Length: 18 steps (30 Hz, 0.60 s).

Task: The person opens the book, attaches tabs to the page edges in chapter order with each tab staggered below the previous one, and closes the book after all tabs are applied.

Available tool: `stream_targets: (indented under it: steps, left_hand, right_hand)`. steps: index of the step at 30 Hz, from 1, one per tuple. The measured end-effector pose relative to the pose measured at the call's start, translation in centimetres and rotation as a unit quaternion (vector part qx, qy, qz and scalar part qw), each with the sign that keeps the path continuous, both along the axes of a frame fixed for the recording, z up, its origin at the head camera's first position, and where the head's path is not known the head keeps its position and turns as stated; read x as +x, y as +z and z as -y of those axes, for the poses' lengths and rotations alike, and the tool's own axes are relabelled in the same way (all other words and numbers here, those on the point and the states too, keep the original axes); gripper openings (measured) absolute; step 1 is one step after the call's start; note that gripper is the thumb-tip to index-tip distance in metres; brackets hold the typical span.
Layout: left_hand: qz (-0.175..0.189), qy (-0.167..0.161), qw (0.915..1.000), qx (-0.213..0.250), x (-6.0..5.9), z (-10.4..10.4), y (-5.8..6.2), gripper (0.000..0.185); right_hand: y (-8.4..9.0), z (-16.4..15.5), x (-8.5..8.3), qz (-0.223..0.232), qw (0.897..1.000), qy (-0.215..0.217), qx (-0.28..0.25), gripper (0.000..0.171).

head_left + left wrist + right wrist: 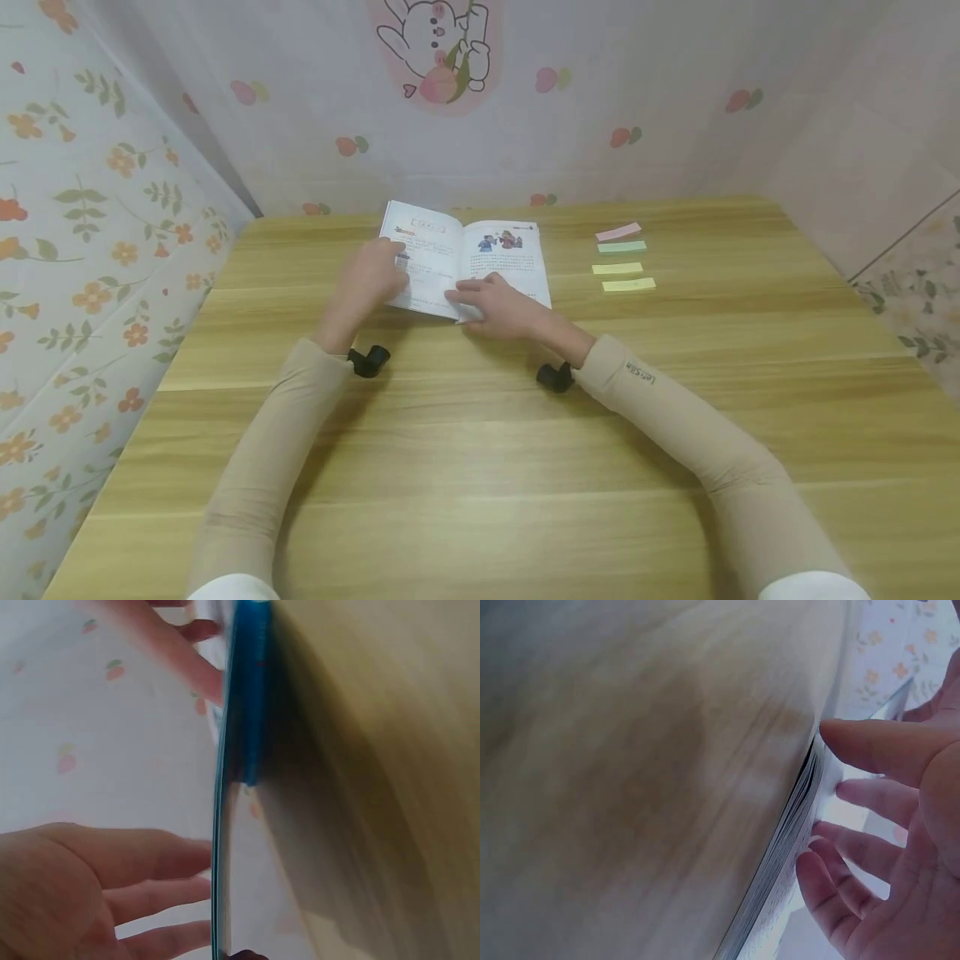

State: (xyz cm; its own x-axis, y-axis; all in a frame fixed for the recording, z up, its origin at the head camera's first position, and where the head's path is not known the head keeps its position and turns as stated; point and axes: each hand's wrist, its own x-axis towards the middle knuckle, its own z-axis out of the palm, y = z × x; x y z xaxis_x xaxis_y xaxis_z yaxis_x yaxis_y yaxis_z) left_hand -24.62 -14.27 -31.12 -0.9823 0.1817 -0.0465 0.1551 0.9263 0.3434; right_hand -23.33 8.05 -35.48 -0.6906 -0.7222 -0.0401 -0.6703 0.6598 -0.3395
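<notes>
An open book (501,265) lies toward the far side of the table, printed text on both pages and two coloured figures on the right one. My left hand (367,273) grips the left side of the book, thumb and fingers over the page. The left wrist view shows the blue-edged cover (223,825) tilted up off the table, with fingers (165,896) against its page side and a dark tip at its other side. My right hand (504,310) rests on the lower pages by the spine, its fingers (862,847) loosely extended and the thumb at the page-block's bottom edge.
Right of the book, several sticky strips lie in a column: a pink strip (618,232), a green strip (622,247) and yellow strips (628,285). Patterned curtains (585,125) hang behind and at the left of the wooden table (465,467). Black wrist cameras (369,362) stick out below both wrists.
</notes>
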Motion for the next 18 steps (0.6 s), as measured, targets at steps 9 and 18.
stream_targets:
  steps: [9, 18]
  left_hand:
    - [0.086, -0.024, 0.9945, -0.055, -0.3, 0.3, -0.6, 0.066]
    - [0.143, -0.058, 0.9859, -0.064, -0.5, 0.2, -1.7, 0.075]
  right_hand:
    - [0.0, -0.2, -0.1, -0.002, 1.000, 0.011, 0.006, 0.053]
    - [0.1, -0.8, -0.7, -0.008, 0.999, 0.027, 0.015, 0.050]
